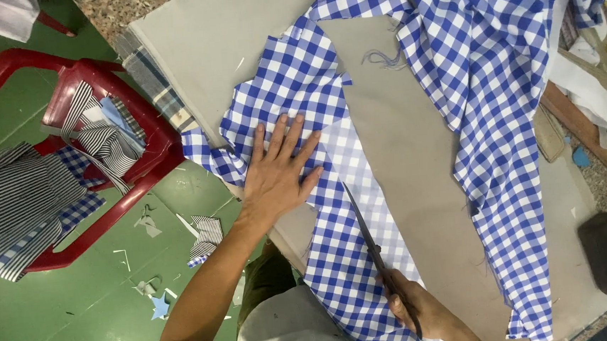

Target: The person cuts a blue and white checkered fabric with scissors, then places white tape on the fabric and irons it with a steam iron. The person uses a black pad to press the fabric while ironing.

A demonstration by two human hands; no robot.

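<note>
Now, we can't see everything: our right hand (416,305) sits low in the view with its wrist cut off by the bottom edge, and the handles of the scissors (377,254) are buried inside its closed grip, so only the dark blades show, pointing up and away from us. Whether those blades are parted or closed we cannot tell; they read as one thin dark line. Our left hand (277,172) is flat, fingers spread wide, palm pressing down on the blue-and-white checked fabric (312,91) just left of the blade tips. That cloth runs under both hands, from the bottom edge up the grey table (216,34), and the strip the blades lie on looks paler, as if a pattern piece or a second layer lay there, though we can't say which. A wider length of the same checked cloth (498,107) lies to the right, apart from our hands, its top running out of the picture, with loose threads (383,59) at its inner edge. Off to the left, a red plastic chair (112,134) carries striped and checked fabric pieces (14,201), and small offcuts (205,236) lie on the green floor (58,323). At the far right edge, clutter is too cropped to make out.
</note>
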